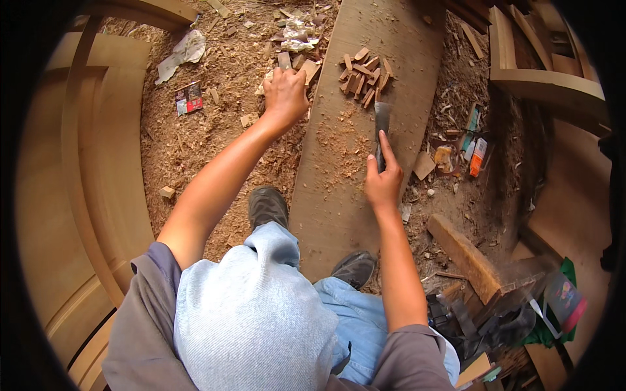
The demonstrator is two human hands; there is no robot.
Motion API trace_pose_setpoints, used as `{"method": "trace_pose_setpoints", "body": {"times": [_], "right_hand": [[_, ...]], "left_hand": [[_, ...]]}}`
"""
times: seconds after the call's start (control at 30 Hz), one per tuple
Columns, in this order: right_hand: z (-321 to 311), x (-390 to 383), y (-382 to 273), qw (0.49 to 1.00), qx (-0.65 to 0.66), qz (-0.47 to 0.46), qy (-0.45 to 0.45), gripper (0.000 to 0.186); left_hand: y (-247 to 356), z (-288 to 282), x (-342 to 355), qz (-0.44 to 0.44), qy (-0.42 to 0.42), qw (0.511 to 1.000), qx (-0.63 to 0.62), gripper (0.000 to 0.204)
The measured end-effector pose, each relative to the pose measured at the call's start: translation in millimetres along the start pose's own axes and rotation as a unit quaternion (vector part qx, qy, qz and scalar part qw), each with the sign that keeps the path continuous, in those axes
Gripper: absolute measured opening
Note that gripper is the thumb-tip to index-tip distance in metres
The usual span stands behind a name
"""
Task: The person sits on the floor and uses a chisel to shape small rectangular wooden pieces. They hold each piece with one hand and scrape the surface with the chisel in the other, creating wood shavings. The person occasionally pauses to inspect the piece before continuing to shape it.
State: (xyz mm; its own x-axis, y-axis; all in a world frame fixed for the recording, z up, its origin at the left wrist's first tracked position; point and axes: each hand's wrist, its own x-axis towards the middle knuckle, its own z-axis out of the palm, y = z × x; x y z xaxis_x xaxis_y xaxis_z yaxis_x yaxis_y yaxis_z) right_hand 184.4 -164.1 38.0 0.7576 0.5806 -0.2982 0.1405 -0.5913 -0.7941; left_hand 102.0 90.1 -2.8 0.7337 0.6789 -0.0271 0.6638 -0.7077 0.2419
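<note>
My left hand (285,98) reaches down to the left of the long plank (352,221). Its fingers are curled at a small wood block (284,60) that sticks out beyond them; the fingertips are hidden. More wood offcuts (310,69) touch or lie beside that hand. Held in my right hand (383,182) is a wide, flat chisel (382,117), the index finger stretched along it and the blade pointing away from me over the plank. Just beyond the blade's tip, a heap of small cut wood pegs (365,77) rests on the plank.
Shavings (222,150) cover the ground at left, with a crumpled paper (182,55) and a small packet (189,98). Panelled wood (104,163) stands at far left. An orange-and-white tube (478,158) lies right of the plank, near a thick timber (466,257). My shoes (268,207) flank the plank's near end.
</note>
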Motion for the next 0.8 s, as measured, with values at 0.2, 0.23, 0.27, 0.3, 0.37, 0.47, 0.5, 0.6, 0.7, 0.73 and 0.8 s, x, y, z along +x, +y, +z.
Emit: {"method": "trace_pose_setpoints", "body": {"times": [0.2,0.23,0.27,0.3,0.37,0.47,0.5,0.6,0.7,0.73,0.8], "right_hand": [[1,6,9,0.997,0.081,-0.015,0.016,0.061],[1,8,9,0.992,0.121,0.028,-0.009,0.062],[1,9,9,0.983,0.177,0.035,-0.035,0.062],[0,11,8,0.971,0.222,0.072,-0.058,0.063],[-4,14,3,0.961,0.254,0.057,-0.092,0.062],[-16,17,-9,0.901,0.413,0.039,-0.125,0.056],[-20,18,-13,0.88,0.454,0.035,-0.134,0.057],[-28,18,-24,0.874,0.469,0.036,-0.12,0.064],[-27,17,-30,0.867,0.483,0.068,-0.101,0.053],[-26,18,-31,0.897,0.431,0.05,-0.087,0.05],[-25,19,-30,0.923,0.374,0.07,-0.053,0.042]], "left_hand": [[-17,0,-18,0.071,0.071,0.994,-0.044,0.011],[-18,0,-22,0.08,0.073,0.993,-0.05,0.013],[-19,-1,-26,0.082,0.069,0.993,-0.051,0.013],[-19,-2,-30,0.094,0.08,0.991,-0.049,0.013],[-19,-5,-37,0.084,0.062,0.991,-0.085,0.013],[-22,-13,-45,0.064,0.015,0.987,-0.144,0.008],[-24,-16,-46,0.054,0.01,0.984,-0.171,0.009],[-27,-30,-44,0.016,-0.008,0.975,-0.223,0.011],[-23,-50,-42,-0.008,-0.037,0.971,-0.236,0.008],[-18,-56,-42,-0.013,-0.046,0.968,-0.247,0.007],[-6,-66,-44,0.016,-0.055,0.972,-0.226,0.005]]}}
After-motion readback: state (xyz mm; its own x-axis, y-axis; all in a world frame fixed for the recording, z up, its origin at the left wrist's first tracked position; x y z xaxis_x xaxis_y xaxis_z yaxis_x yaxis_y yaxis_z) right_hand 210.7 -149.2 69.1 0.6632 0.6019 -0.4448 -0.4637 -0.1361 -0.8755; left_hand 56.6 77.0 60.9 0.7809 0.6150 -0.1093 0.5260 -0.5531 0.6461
